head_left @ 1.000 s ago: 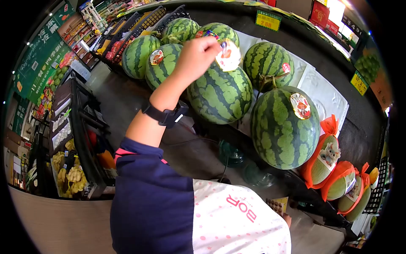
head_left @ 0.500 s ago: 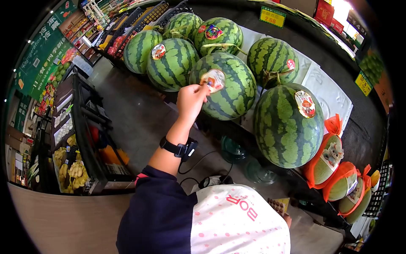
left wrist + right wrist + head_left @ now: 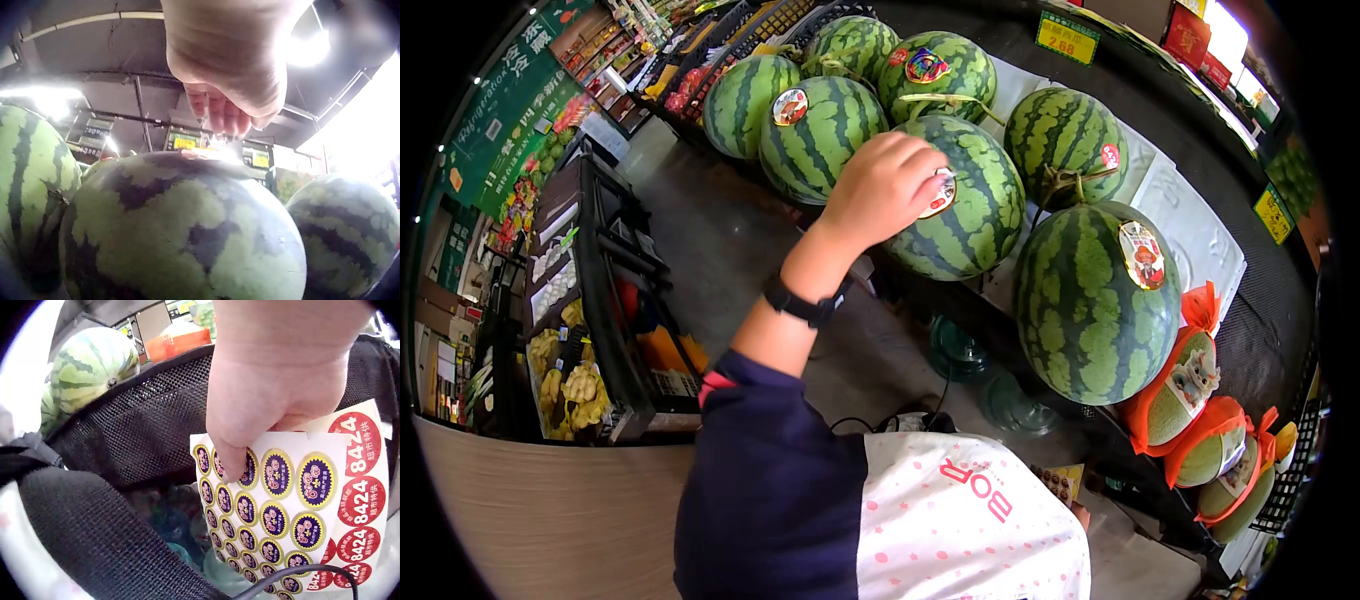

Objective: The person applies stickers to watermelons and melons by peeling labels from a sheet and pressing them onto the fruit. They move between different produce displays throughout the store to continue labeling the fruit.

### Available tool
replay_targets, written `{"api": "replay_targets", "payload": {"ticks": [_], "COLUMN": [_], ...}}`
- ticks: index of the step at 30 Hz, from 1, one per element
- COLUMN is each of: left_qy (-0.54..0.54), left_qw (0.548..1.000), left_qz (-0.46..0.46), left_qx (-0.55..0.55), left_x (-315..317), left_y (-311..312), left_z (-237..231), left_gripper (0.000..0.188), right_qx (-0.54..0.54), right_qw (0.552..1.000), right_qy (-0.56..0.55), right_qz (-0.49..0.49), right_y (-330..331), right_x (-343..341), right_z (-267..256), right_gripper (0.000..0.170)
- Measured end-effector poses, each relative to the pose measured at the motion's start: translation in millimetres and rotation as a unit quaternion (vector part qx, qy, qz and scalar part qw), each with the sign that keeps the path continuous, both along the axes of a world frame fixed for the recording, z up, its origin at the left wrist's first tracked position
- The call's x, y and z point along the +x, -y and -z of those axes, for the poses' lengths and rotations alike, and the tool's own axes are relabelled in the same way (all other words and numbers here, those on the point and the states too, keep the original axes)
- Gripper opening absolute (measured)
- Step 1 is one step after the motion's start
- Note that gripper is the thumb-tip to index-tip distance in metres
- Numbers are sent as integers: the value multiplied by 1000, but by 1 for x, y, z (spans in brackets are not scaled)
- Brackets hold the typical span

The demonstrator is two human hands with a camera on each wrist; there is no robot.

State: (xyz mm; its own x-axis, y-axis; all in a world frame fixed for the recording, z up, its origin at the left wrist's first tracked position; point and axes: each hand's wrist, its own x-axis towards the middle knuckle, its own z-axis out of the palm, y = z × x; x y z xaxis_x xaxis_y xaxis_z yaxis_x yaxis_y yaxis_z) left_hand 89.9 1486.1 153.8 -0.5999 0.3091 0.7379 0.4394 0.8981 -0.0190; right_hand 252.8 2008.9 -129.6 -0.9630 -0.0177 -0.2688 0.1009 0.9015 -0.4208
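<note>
My left hand (image 3: 885,190) is at the near upper side of the middle watermelon (image 3: 970,235), fingers over a round pale sticker (image 3: 943,198) that they partly cover. In the left wrist view, the fingers (image 3: 215,115) reach down, loosely bent, just above the top of that striped melon (image 3: 200,237). My right hand (image 3: 275,387) holds sheets of stickers, thumb in front. The front sheet (image 3: 255,495) carries rows of dark blue ovals with yellow edges; behind it is a sheet of red stickers (image 3: 361,494) marked 8424. In the head view, most of the right hand is hidden by the apron.
More watermelons lie around, including a large front one (image 3: 1100,320) with a sticker. Melons in orange netting (image 3: 1175,390) line the right edge of the black display (image 3: 1250,300). Glass vessels (image 3: 1015,405) stand below. A cable (image 3: 312,569) crosses before the sheets.
My left hand brought a pinched sticker down from the air to the middle watermelon; its fingers now lie over the sticker there. The right hand's sheets stay low beside the apron.
</note>
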Motion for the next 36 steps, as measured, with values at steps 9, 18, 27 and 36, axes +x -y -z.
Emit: {"api": "replay_targets", "payload": {"ticks": [9,18,27,36], "left_qy": [147,143,277,9], "left_qw": [957,976,842,982], "left_qz": [47,135,320,43], "left_qx": [-247,90,333,181], "left_x": [-45,-54,-57,-52], "left_y": [-3,5,7,18], "left_z": [16,-12,3,42], "left_gripper": [52,62,66,22], "right_qx": [10,26,30,23], "right_qw": [999,1000,999,1000], "right_qy": [21,-8,22,0], "right_qz": [25,14,-11,-9], "right_y": [14,6,29,35], "right_x": [-2,-9,-20,-18], "right_z": [-7,16,5,-31], "right_gripper": [28,29,28,27]}}
